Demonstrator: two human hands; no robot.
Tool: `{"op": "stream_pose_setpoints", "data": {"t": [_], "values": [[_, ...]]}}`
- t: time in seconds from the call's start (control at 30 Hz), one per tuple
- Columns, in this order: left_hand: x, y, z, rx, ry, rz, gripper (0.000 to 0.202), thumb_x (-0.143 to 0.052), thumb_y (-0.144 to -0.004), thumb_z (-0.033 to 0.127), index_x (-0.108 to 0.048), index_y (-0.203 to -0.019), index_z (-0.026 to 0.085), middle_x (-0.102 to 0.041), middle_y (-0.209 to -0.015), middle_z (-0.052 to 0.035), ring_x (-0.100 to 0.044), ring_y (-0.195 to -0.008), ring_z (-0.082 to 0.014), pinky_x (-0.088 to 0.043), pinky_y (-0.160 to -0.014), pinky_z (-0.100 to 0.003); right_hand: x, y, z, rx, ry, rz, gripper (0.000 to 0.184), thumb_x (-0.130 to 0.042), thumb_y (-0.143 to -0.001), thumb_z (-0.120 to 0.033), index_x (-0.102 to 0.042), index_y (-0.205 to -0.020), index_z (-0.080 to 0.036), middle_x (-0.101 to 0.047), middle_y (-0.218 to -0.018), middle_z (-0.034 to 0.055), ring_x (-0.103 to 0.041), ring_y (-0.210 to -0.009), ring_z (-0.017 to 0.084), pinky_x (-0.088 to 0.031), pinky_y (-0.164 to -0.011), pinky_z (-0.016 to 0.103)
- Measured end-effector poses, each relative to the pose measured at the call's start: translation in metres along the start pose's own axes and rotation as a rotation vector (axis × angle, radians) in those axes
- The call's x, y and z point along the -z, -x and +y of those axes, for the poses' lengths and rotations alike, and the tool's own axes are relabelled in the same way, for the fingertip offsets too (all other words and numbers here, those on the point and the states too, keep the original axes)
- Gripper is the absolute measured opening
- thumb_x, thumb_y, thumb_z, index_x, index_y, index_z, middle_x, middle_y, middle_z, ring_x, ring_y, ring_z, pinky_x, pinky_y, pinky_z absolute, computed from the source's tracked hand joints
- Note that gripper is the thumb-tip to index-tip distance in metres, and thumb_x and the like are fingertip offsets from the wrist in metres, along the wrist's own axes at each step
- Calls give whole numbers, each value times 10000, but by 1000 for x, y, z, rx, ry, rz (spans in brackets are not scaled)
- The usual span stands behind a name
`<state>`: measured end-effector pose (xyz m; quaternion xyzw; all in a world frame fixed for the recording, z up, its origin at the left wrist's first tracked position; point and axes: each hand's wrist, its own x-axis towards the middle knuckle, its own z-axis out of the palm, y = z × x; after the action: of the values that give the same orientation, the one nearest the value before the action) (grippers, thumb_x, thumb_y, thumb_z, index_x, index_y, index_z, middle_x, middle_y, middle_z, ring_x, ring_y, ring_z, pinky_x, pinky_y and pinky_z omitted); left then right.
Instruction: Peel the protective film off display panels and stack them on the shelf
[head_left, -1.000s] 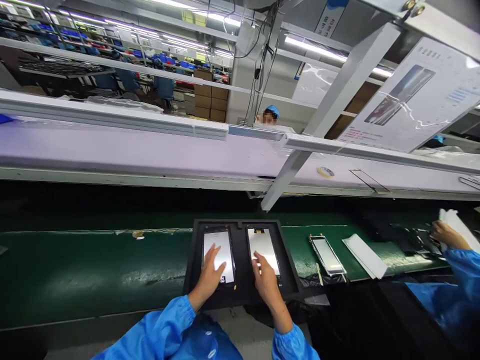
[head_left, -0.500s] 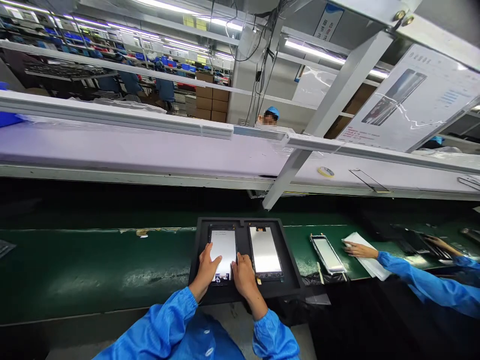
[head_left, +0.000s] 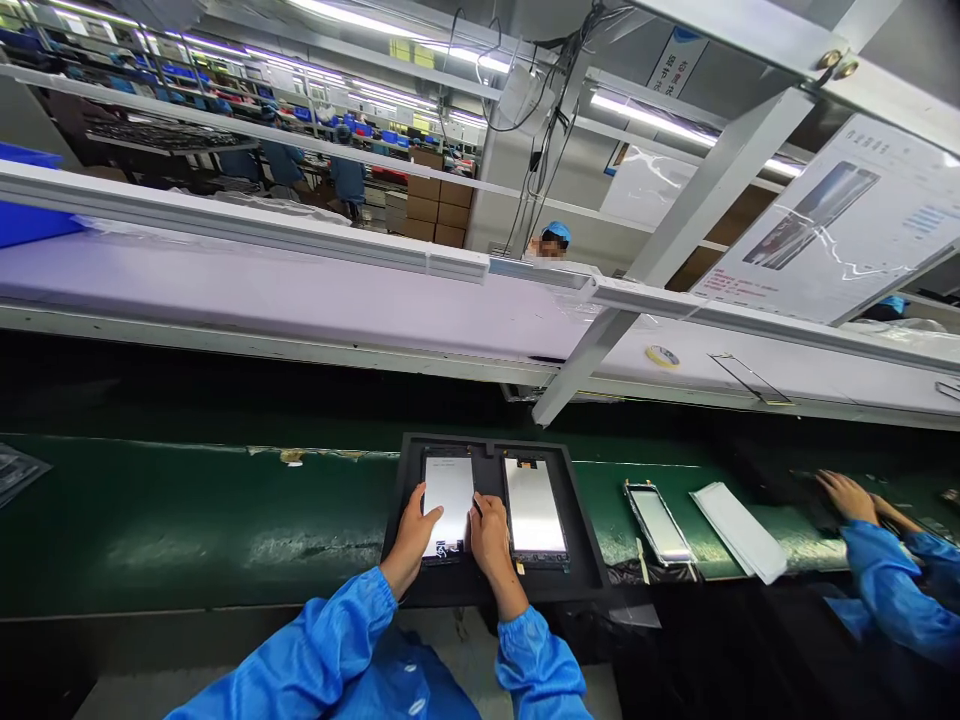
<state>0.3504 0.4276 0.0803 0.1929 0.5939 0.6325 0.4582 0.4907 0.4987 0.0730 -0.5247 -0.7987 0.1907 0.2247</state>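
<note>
A black foam tray [head_left: 585, 580] with two recesses lies in front of me. In its left recess is a display panel [head_left: 448, 500] with a bright, pale face and small dark marks at its lower end. My left hand [head_left: 405, 535] grips the panel's left edge, thumb over the face. At the opposite edge, my right hand [head_left: 490, 540] has its fingers curled against the side; the fingertips are partly hidden. A second display panel [head_left: 535, 505], with a small dark connector at the top, lies in the right recess, untouched.
A framed panel [head_left: 658, 522] and stacked white sheets [head_left: 739, 530] lie right of the tray on the green belt [head_left: 225, 530]. Farther right are a co-worker's hands [head_left: 851, 497]. A slanted white post [head_left: 585, 365] and a shelf with a tape roll [head_left: 662, 356] stand beyond.
My right hand has shifted slightly upward along the panel's edge; my left hand stays at the other edge. The co-worker's hand has left the white sheets and moved right. The view has tilted slightly.
</note>
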Motion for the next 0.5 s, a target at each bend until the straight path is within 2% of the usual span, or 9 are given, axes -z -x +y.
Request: {"op": "stream_pose_setpoints", "data": {"t": [0.17,0.33,0.4,0.5], "values": [[-1,2,7,42,62,28,704,-592,-777,189,-390,-1449,132,-406,-1581,-192,-455,-1407,-282,-377,-1144,-364,7,-9,-2,-4,-51,-30,420,-410,-937,-171,-667,-1255,-75,-654,-1247,189,-618,-1167,268,-470,-1029,365],[-1,1,17,91,125,-11,686,-605,-767,215,-429,-1429,174,-543,-1479,-173,-531,-1334,-302,-453,-1074,-392,2,-8,5,-21,-27,-42,441,-396,-933,-234,-674,-1239,-77,-688,-1217,191,-652,-1138,259,-485,-1009,348],[-3,3,21,103,148,-34,685,-617,-752,229,-450,-1415,188,-612,-1404,-160,-585,-1271,-311,-493,-1024,-402,0,-7,11,-10,-43,-47,476,-375,-925,-291,-688,-1206,-69,-696,-1201,200,-655,-1134,267,-488,-1012,361],[-6,7,26,100,169,-69,680,-651,-715,237,-503,-1374,161,-687,-1275,-166,-674,-1121,-328,-542,-941,-439,-1,-7,23,-13,-88,-68,618,-343,-896,-490,-705,-1153,-60,-701,-1178,226,-655,-1133,319,-499,-1015,417]]}}
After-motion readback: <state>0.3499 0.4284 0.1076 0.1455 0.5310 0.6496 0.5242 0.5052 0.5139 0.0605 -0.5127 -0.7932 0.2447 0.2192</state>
